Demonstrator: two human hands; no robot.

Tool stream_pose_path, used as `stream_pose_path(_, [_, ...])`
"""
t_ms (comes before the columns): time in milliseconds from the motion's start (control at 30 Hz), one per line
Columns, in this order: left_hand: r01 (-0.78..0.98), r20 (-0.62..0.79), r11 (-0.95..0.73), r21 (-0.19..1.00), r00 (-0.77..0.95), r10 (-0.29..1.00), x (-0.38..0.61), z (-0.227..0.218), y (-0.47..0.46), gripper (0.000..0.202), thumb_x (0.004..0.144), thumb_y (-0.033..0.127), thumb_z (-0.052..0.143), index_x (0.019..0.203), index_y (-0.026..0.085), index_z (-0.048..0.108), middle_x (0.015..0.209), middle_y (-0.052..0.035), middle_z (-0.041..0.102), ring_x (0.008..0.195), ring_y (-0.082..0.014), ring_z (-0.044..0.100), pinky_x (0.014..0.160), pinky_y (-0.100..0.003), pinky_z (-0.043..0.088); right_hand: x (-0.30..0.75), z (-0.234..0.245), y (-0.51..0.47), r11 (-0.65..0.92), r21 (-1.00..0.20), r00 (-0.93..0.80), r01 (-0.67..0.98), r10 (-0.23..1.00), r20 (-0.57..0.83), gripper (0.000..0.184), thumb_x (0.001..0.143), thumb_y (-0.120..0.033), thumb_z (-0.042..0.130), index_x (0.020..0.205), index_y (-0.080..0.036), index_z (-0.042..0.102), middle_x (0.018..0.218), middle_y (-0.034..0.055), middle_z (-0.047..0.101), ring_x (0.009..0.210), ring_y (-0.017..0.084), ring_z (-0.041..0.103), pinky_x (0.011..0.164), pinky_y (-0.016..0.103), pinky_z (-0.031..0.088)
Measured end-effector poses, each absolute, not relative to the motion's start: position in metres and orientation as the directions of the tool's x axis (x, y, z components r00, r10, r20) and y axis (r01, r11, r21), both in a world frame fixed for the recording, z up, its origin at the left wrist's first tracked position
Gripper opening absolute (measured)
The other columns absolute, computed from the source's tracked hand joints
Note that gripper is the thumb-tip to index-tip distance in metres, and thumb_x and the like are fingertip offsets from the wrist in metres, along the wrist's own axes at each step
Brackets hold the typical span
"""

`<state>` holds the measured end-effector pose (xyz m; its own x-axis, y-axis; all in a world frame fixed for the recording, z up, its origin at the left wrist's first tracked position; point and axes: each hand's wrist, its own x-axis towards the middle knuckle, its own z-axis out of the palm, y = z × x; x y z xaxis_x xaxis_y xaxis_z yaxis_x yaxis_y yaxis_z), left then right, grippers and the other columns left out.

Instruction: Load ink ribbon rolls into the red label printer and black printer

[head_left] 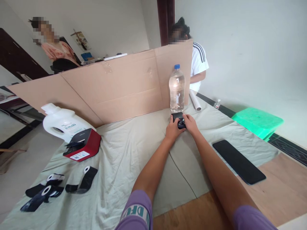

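Observation:
Both arms reach forward over the cloth-covered table. My left hand (174,127) is closed around the left side of a small black box-shaped object (177,116) with a glossy patch; its exact kind does not show. On the right side of the same object, my right hand (190,124) closes its fingers, with the thumb near the glossy part. Some of the object is hidden by the fingers. Just behind it stands a large clear bottle (177,92) of liquid with a blue cap, upright against a cardboard panel (124,86).
At left are a white jug (64,119), a red-and-black machine (83,143) and several black-and-white rolls (87,175). A black phone (238,161) lies at right. Beyond are a paper roll (195,100), a green plastic stool (257,119) and two people (199,59).

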<state>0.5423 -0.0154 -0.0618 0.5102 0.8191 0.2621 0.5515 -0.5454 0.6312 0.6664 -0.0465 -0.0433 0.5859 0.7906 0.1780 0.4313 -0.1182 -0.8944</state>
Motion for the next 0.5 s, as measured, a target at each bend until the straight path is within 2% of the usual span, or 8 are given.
stream_pose_path(100, [0.542,0.192,-0.542,0.643,0.570,0.799,0.526,-0.050,-0.020,0.071,0.074,0.036,0.083,0.137,0.025,0.053,0.166,-0.0196,0.019,0.130,-0.0359,0.057,0.102,-0.046,0.049,0.663,-0.039,-0.047,-0.131,-0.870,0.606,0.475,0.766,0.216,0.059,0.089,-0.061,0.041,0.111,-0.012,0.066,0.119,0.0212,0.070,0.114,0.031,0.061,0.100,0.044,0.043])
stream_pose_path(200, [0.576,0.239,-0.588,0.568,0.568,0.787,0.455,-0.031,-0.013,0.084,0.076,0.039,0.080,0.150,0.029,0.042,0.165,-0.0170,0.027,0.146,-0.0360,0.039,0.114,-0.050,0.039,0.646,-0.027,-0.046,-0.018,-0.754,0.525,0.657,0.728,0.440,0.055,0.090,-0.051,0.046,0.125,-0.011,0.060,0.135,0.0240,0.061,0.131,0.034,0.050,0.112,0.053,0.032])
stream_pose_path(267, [0.661,0.319,-0.561,0.498,0.462,0.828,0.373,-0.014,-0.004,0.076,0.079,0.039,0.077,0.147,0.028,0.046,0.161,-0.0144,0.036,0.149,-0.0362,0.033,0.118,-0.053,0.032,0.619,-0.020,-0.046,0.118,-0.629,0.369,0.768,0.721,0.586,0.049,0.091,-0.045,0.048,0.126,-0.013,0.060,0.136,0.0220,0.061,0.132,0.034,0.050,0.113,0.055,0.032])
stream_pose_path(300, [0.715,0.357,-0.511,0.477,0.374,0.856,0.324,-0.004,0.001,0.071,0.080,0.039,0.076,0.145,0.028,0.049,0.158,-0.0135,0.041,0.149,-0.0367,0.033,0.118,-0.054,0.031,0.600,-0.018,-0.046,0.187,-0.586,0.286,0.788,0.733,0.617,0.046,0.091,-0.044,0.049,0.124,-0.014,0.061,0.134,0.0208,0.062,0.129,0.034,0.052,0.112,0.054,0.034])
stream_pose_path(367, [0.824,0.456,-0.324,0.465,0.091,0.885,0.223,0.013,0.007,0.061,0.082,0.038,0.073,0.139,0.026,0.054,0.153,-0.0124,0.048,0.146,-0.0362,0.037,0.118,-0.053,0.032,0.552,-0.019,-0.045,0.301,-0.582,0.145,0.756,0.789,0.597,0.045,0.089,-0.043,0.053,0.123,-0.016,0.062,0.130,0.0183,0.065,0.125,0.032,0.056,0.110,0.052,0.038])
stream_pose_path(433, [0.849,0.533,-0.065,0.524,-0.267,0.803,0.132,0.023,0.010,0.060,0.083,0.037,0.070,0.138,0.020,0.053,0.150,-0.0152,0.049,0.142,-0.0364,0.041,0.118,-0.053,0.031,0.491,-0.025,-0.041,0.370,-0.645,0.022,0.669,0.857,0.514,0.046,0.088,-0.043,0.056,0.125,-0.016,0.062,0.130,0.0165,0.065,0.124,0.031,0.058,0.109,0.050,0.041])
stream_pose_path(500, [0.747,0.468,0.129,0.652,-0.530,0.707,0.066,0.023,0.011,0.057,0.087,0.034,0.064,0.137,0.012,0.051,0.145,-0.0192,0.052,0.137,-0.0353,0.046,0.115,-0.052,0.035,0.425,-0.032,-0.032,0.374,-0.746,-0.093,0.551,0.916,0.390,0.048,0.088,-0.040,0.058,0.131,-0.017,0.059,0.136,0.0146,0.063,0.126,0.028,0.059,0.107,0.047,0.044])
